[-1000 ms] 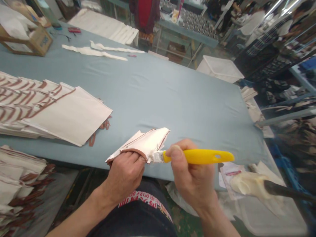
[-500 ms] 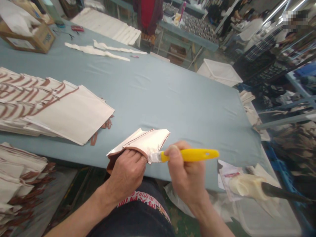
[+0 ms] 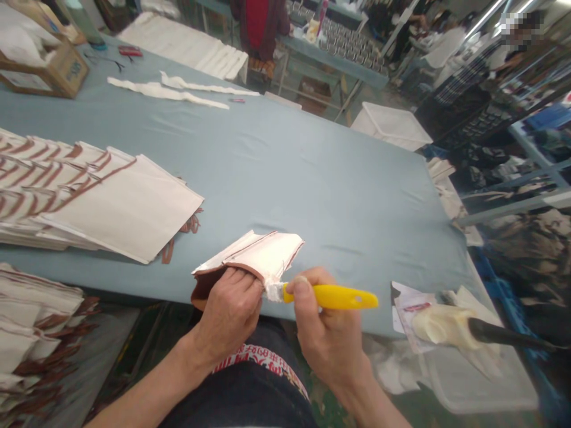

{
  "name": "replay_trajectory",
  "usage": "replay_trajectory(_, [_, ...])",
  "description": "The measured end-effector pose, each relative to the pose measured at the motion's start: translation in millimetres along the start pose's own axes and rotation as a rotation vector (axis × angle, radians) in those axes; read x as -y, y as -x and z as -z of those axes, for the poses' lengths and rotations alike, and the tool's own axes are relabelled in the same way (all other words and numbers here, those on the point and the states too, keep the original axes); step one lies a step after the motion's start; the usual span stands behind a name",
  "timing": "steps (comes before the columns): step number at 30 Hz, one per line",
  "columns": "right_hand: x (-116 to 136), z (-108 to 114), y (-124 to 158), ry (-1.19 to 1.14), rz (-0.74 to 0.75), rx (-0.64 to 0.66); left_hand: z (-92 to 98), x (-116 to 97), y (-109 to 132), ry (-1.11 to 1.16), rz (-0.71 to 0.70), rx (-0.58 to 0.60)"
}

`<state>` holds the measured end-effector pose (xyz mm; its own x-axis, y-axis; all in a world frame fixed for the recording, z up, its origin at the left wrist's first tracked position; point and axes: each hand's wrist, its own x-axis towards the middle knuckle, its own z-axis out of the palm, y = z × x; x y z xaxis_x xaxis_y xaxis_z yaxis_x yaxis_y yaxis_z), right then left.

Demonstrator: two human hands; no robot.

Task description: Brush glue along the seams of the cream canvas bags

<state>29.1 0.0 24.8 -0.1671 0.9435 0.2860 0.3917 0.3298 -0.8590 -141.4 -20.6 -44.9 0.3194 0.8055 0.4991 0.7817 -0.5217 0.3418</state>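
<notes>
My left hand (image 3: 234,306) grips a cream fabric piece with brown edging (image 3: 267,252) at the table's near edge. Its fingertips are tucked inside the piece's opening, where the brown lining shows. My right hand (image 3: 328,318) is closed around the yellow handle of a paintbrush (image 3: 345,296). The white-coated bristles touch the piece's edged corner, just right of my left fingers. To the left lies an overlapping stack of similar cream pieces with brown trim (image 3: 129,208).
A glue-coated container with a dark handle (image 3: 441,326) sits at the table's right end. Cream strips (image 3: 167,92), a cardboard box (image 3: 49,71) and scissors lie toward the back left. More cream pieces (image 3: 31,321) are piled low at left. A white bin (image 3: 392,125) stands beyond the table; people are farther back.
The brush in my right hand has moved left and slightly down along the piece's corner. My left hand keeps its hold. The whole view has shifted slightly.
</notes>
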Motion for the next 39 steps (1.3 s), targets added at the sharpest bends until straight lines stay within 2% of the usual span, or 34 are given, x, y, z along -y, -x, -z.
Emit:
replay_trajectory(4, [-2, 4, 5, -0.191, -0.158, 0.023, 1.2, 4, 2, 0.066, 0.094, 0.004])
replay_trajectory(7, [-10, 12, 3, -0.336, -0.243, -0.005, 7.4, 5, -1, 0.191, 0.243, 0.008])
replay_trajectory(11, [-17, 20, -2, -0.414, -0.222, -0.118, 16.2, 4, -7, 0.431, 0.448, 0.048])
replay_trajectory(17, [-10, 25, -10, -0.443, -0.131, -0.256, 21.2, -3, -11, 0.617, 0.621, 0.15])
replay_trajectory(23, [-6, 19, -17, -0.442, -0.064, -0.238, 22.0, -5, -15, 0.859, 0.816, 0.179])
replay_trajectory(26, [-11, 20, -18, -0.461, -0.091, -0.247, 19.6, -4, -14, 1.047, 0.901, 0.189])
replay_trajectory(31, [-22, 24, -20, -0.521, -0.164, -0.293, 13.0, -3, -10, 1.201, 1.021, 0.212])
replay_trajectory(39, [-32, 26, -21, -0.622, -0.227, -0.308, 3.6, -1, -4, 1.372, 1.109, 0.389])
